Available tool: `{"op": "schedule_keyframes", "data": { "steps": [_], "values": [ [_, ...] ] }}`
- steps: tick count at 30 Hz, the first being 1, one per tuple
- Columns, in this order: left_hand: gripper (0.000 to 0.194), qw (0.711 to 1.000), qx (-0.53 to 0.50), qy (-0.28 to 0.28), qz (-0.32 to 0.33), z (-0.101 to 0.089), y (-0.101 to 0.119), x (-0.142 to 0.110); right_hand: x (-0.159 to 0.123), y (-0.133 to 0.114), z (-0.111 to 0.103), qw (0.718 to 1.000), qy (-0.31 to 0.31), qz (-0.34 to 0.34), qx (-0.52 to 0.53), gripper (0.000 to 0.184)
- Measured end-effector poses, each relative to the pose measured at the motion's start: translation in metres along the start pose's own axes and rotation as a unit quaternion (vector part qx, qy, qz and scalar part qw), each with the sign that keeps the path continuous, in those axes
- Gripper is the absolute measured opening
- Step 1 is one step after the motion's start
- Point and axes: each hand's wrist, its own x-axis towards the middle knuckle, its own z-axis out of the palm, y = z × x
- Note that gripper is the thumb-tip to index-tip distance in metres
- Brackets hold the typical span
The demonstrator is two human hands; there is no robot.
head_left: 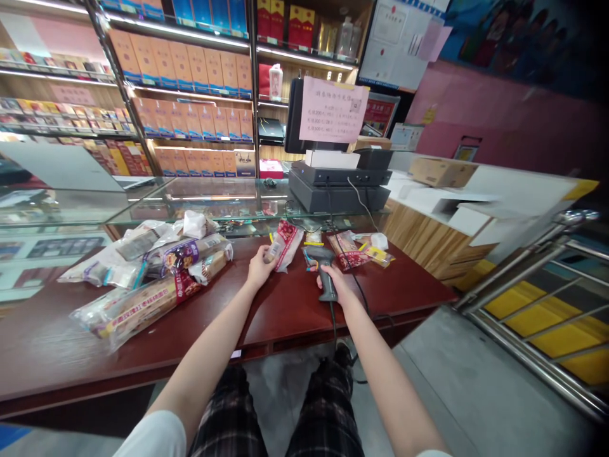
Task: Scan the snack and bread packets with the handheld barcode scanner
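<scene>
My left hand is closed on the near end of a red-and-clear snack packet, tilted above the dark red counter. In my right hand is a grey barcode scanner, its head toward the packet and its cable hanging down past the counter's front edge. Just beyond the scanner lie a red snack bag and a small yellow-edged packet. Left of my left hand is a pile of packaged goods, with a long bread pack in front and a purple bag behind it.
A cash drawer and a monitor with a pink notice stand behind the counter on a glass case. Cables cross the counter's right part. A metal railing is at the right. Shelves of boxes line the back.
</scene>
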Motion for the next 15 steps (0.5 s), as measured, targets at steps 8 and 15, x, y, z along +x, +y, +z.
{"op": "schedule_keyframes", "data": {
  "steps": [8,15],
  "values": [
    [0.056,0.985,-0.018,0.135,0.104,-0.013,0.007,0.003,-0.013,-0.002,-0.002,0.998,-0.036,-0.052,0.015,0.029],
    [0.057,0.988,-0.067,0.125,0.053,0.002,0.007,-0.002,-0.015,0.005,0.0,0.993,-0.1,-0.055,0.028,0.024]
  ]
}}
